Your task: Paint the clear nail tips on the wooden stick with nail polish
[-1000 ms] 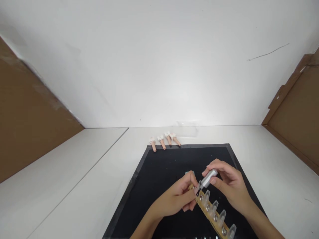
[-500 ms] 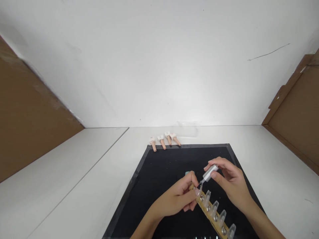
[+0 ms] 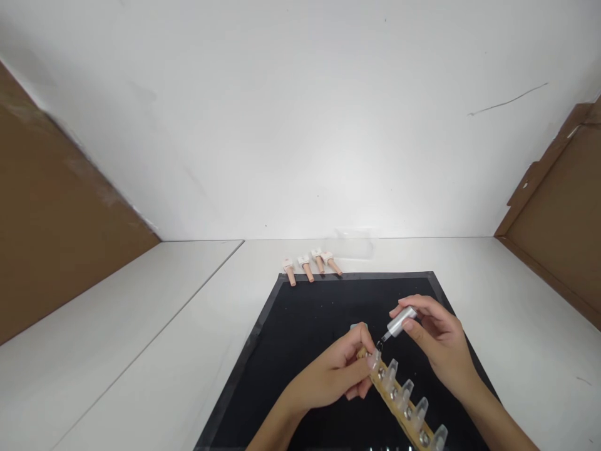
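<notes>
My left hand (image 3: 342, 368) pinches the far end of a yellowish display strip (image 3: 400, 413), held slanting over the black mat. Several clear nail tips (image 3: 404, 396) stand along that strip on round metallic mounts. Between finger and thumb, my right hand (image 3: 437, 341) grips the silver cap of a nail polish brush (image 3: 401, 321). The brush points down and left, its dark tip close to the end of the nail tip beside my left fingers; whether they touch I cannot tell. Behind my left fingers a small pale blue-grey object (image 3: 359, 326) is mostly hidden.
Several small bottles (image 3: 307, 269) with pinkish tapered caps and white bodies lie at the black mat's (image 3: 305, 313) far edge. A clear plastic tray (image 3: 353, 245) stands by the white back wall. Brown cardboard panels (image 3: 66, 207) flank both sides of the white table.
My right hand has drawn the polish brush slightly up and right along the nail tip, from its base towards its free end. My left hand and the strip stay nearly still.
</notes>
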### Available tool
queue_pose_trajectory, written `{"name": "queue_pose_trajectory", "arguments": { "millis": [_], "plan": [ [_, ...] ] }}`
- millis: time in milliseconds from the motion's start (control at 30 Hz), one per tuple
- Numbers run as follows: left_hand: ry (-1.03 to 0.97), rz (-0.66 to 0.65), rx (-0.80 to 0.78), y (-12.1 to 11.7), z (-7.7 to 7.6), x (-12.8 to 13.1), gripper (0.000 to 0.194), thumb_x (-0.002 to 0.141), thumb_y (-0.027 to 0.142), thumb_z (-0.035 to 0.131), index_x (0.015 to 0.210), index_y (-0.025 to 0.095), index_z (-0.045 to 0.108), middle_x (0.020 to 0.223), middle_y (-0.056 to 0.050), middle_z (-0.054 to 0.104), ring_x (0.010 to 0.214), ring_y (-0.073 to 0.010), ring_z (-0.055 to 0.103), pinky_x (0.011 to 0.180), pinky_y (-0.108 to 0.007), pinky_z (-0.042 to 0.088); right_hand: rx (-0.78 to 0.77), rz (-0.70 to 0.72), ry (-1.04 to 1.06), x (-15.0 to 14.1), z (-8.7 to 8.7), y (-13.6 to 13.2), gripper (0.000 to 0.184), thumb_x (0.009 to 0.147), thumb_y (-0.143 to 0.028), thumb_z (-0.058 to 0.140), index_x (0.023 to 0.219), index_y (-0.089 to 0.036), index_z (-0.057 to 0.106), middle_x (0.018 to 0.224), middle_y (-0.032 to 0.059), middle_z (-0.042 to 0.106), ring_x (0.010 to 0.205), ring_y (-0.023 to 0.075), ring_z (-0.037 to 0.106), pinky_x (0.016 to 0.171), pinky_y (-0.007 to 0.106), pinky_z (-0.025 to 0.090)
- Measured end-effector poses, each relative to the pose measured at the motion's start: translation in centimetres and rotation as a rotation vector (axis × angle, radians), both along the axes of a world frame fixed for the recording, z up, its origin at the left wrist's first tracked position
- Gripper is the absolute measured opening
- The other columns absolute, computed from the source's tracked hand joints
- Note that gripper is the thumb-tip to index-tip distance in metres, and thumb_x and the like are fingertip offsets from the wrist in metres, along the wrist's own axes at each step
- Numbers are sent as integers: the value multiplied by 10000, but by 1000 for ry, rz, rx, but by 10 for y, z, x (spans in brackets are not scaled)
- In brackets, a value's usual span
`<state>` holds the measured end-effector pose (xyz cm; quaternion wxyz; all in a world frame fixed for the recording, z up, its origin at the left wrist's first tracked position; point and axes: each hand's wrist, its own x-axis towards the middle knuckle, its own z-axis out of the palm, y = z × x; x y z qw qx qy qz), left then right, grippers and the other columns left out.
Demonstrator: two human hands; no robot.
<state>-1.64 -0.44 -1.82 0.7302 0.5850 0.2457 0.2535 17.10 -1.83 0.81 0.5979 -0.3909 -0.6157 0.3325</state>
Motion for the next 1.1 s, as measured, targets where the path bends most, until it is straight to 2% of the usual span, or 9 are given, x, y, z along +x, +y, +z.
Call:
{"name": "queue_pose_trajectory", "arguments": {
  "millis": [133,267,400,533,733,933,1100],
  "plan": [
    [-57,-11,-35,1,-2,-1,410,802,563,576,786,210,369,491,99,475,358,-21,334,339,-120,229,16,88,85,-1,2,-2,152,818,-390,683,906,-270,712,744,39,731,682,190,676,582,283,558],
    [-202,-43,-159,2,-13,2,388,809,517,609,777,215,367,455,101,487,303,-18,317,298,-102,207,-27,171,209,-7,1,-6,134,811,-379,696,904,-285,716,731,22,720,694,167,666,610,241,558],
    [-388,-90,-324,-1,-23,10,356,799,452,654,771,218,387,475,96,514,264,-18,307,263,-102,214,-58,159,261,-11,-2,-9,98,808,-358,706,882,-295,706,753,12,719,690,144,659,614,200,549],
    [-419,-113,-447,-4,-18,16,370,714,419,745,763,202,450,446,103,487,254,-21,305,269,-114,226,6,146,202,-12,2,-12,105,821,-365,687,894,-292,701,740,25,700,692,164,644,596,227,545],
    [-302,-104,-490,-6,-11,16,444,635,471,786,904,196,565,449,95,499,259,-26,288,287,-136,186,76,164,114,-10,7,-12,99,854,-334,653,937,-301,694,738,32,682,663,172,610,559,253,521],
    [-456,-159,-471,-5,-17,16,297,736,381,728,808,195,508,451,85,504,261,-19,301,303,-126,193,105,167,87,-8,8,-10,120,867,-335,635,970,-314,691,744,40,700,688,191,614,553,268,515],
    [-487,-179,-494,-5,-19,15,288,750,341,720,806,198,476,452,80,527,252,-21,304,286,-118,215,142,162,53,-7,9,-8,130,866,-342,637,980,-313,691,745,46,715,692,199,607,565,291,513]
  ]
}}
